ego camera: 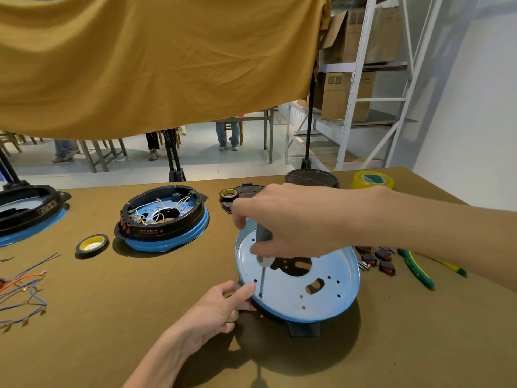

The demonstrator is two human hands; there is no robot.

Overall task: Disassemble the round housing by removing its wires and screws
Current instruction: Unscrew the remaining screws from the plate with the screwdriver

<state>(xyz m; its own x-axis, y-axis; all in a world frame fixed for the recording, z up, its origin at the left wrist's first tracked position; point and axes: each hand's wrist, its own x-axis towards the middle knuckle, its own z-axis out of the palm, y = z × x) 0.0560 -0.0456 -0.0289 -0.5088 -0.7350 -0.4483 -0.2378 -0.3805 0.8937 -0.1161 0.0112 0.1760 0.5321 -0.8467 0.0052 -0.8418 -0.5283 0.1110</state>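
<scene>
Nearest, left hand pinches the near-left rim of the blue round housing, thumb on top and fingers curled under the edge, likely to keep the shell tilted toward the person and stop it spinning under the driver; housing sits front-right on the brown table, propped on its black base, wires already gone from it. Right hand is clamped round the grey handle of the screwdriver, held nearly upright so the shaft drops straight onto a screw at the near edge of the plate, right beside the left thumb; looks like screw removal step, tip seated. Right of the housing lie red rocker switches and green-handled pliers, parked within reach. Far left, loose wires are piled apart, probably pulled ones. Further back a tape roll, then a second housing with white wiring still inside, waiting its turn; yellow tape roll at the far edge
</scene>
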